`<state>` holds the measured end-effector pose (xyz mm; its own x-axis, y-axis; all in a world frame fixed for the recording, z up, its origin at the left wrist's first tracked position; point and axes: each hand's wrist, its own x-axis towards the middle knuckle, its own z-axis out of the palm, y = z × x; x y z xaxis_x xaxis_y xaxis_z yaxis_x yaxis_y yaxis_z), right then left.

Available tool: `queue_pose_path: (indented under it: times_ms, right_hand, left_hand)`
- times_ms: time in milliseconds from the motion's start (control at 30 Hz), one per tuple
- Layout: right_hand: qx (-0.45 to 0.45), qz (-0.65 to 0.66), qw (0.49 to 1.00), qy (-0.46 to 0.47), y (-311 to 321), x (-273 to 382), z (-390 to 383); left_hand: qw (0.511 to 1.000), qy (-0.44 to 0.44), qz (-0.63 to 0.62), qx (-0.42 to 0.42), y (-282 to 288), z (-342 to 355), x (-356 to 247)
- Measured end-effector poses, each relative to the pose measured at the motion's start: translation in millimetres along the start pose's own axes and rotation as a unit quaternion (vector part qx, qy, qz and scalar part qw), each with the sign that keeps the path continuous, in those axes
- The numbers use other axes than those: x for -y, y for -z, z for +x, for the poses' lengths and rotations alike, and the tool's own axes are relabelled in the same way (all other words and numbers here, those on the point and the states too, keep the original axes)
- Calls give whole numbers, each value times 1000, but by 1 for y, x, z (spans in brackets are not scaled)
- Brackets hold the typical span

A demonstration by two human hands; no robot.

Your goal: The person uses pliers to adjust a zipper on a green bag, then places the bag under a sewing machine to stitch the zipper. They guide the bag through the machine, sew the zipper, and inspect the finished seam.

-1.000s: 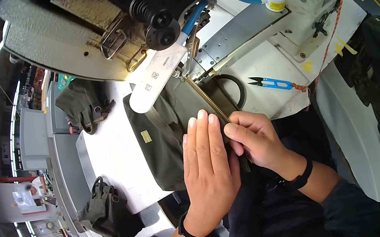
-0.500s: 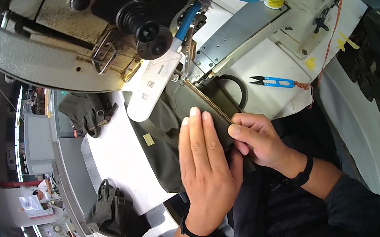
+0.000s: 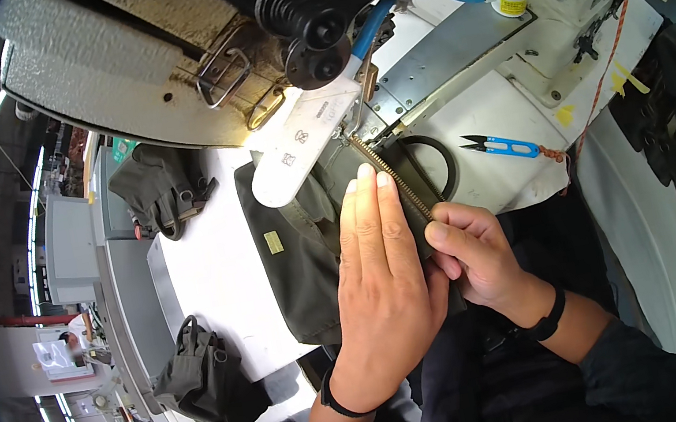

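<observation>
The sewing machine (image 3: 129, 85) fills the top of the frame; beneath it, at centre, lies the dark olive bag (image 3: 292, 281). The left hand (image 3: 387, 292), lower centre, has slid up the bag toward the machine's white rounded plate (image 3: 301, 150), fingers straight and flat, gripping nothing. The right hand (image 3: 490, 266), right of centre, has hardly shifted, thumb and fingers pinching the brass-toothed zipper (image 3: 394, 179). This likely steadies the bag closer to the stitching while keeping the zipper in line.

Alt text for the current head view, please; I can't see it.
Left hand lies flat on dark olive fabric; right hand pinches a brassy zipper running toward a sewing machine. Blue snips lie on the white table, right.
</observation>
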<state>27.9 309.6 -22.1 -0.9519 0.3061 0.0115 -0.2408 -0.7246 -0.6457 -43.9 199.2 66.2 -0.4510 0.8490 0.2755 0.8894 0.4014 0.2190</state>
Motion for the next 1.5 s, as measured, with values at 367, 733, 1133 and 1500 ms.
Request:
queue_pose_path:
  times_ms: [367, 733, 1133, 1500]
  right_hand:
    - [1, -17, 1000, 10, -1, 0, 4]
    - [17, -33, 999, 17, -3, -3, 17]
    - [4, -63, 998, 26, -4, -4, 25]
    - [-4, -75, 997, 36, -5, -3, 39]
  left_hand:
    - [1000, -2, -8, 5, 2, 3, 5]
    - [999, 20, -34, -7, 3, 8, 16]
    - [999, 17, -11, -30, 0, 9, 20]
    - [997, -1, -10, -75, -7, 11, 32]
